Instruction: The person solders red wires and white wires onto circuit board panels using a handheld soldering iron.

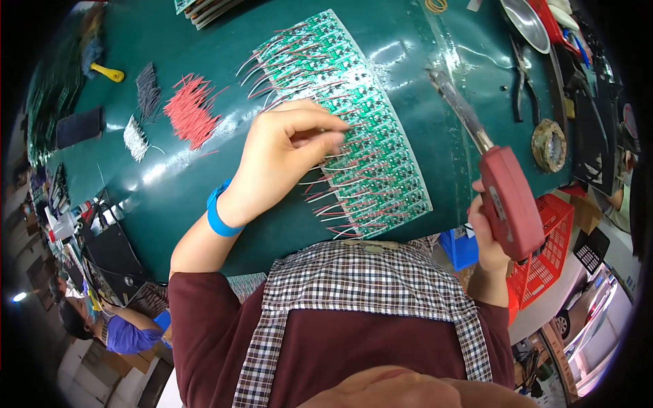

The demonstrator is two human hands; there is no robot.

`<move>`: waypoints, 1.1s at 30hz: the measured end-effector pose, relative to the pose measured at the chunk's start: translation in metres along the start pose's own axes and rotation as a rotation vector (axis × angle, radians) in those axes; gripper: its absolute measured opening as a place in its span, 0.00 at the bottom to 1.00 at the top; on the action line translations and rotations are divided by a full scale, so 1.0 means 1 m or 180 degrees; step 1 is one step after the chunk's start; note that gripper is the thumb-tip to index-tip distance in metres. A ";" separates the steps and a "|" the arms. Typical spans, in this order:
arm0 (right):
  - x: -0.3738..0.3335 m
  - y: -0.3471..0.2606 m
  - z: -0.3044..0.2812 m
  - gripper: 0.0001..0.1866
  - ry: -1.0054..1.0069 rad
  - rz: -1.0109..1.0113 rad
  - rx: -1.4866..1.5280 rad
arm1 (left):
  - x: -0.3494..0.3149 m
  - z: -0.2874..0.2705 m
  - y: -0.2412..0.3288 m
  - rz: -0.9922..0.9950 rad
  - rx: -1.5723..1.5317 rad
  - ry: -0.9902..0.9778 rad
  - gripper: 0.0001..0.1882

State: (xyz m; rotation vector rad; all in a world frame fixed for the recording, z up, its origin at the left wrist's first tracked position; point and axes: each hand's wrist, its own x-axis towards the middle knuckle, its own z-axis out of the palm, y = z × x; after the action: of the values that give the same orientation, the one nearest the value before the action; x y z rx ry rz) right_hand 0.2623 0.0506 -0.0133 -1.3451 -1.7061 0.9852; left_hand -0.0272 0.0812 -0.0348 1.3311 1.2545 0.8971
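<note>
- While the green circuit-board panel (391,158) lay on the table (449,187) before us, our left hand (282,148) bent over it, thumb and forefinger close; we couldn't tell whether they pinched anything.
- Our right hand (487,239) clasped a red soldering gun (510,204), tip apart from the panel.
- Leftward lay red wires (192,114) beside a grey bundle (147,94).

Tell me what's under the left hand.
The left hand is over the left edge of the green circuit-board panel; red and white wires show on either side. Whatever lies directly beneath is hidden.
</note>
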 end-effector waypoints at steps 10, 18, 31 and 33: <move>-0.004 -0.010 0.022 0.30 -0.0072 0.1241 0.1776 | 0.017 0.009 -0.012 0.1906 0.3123 -0.0088 0.16; -0.008 -0.025 0.028 0.26 -0.0176 0.1502 0.1307 | 0.019 0.008 -0.013 0.1844 0.3154 -0.0123 0.17; -0.007 -0.020 0.030 0.26 -0.0156 0.1630 0.1134 | 0.022 0.007 -0.019 0.1890 0.2700 -0.0097 0.17; -0.006 -0.019 0.029 0.24 -0.0200 0.1627 0.1172 | 0.022 0.007 -0.018 0.1879 0.2686 -0.0110 0.17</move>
State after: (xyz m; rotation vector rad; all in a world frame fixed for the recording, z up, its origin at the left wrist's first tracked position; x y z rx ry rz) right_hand 0.2302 0.0380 -0.0095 -1.5347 -1.1564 1.5548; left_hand -0.0199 0.1000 -0.0563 2.4627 1.2802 0.7348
